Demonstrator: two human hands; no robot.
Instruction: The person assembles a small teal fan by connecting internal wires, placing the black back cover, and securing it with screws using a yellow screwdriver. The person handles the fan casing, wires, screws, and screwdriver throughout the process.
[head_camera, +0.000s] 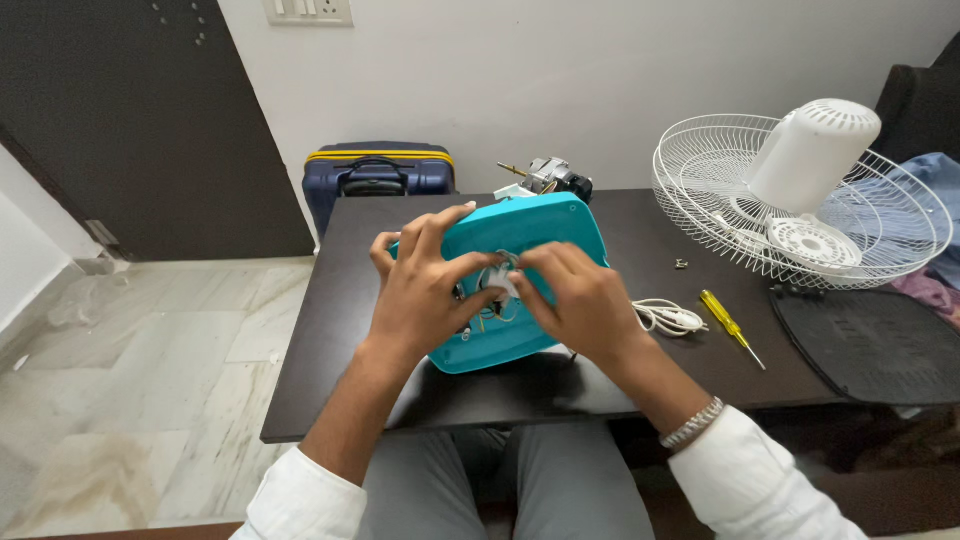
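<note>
Both hands, left hand (425, 300) and right hand (580, 300), grip the teal cover (540, 225) at centre frame, fingers pinching its wires (497, 285), best handled gently.

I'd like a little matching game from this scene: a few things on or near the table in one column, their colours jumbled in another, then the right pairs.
Things:
1. fan base
2. screwdriver
3. fan guard
4. suitcase

Colours:
a. yellow handle
b. navy blue with a yellow stripe
c. turquoise
d. white wire

Pairs: 1-c, 2-a, 3-d, 4-b
</note>
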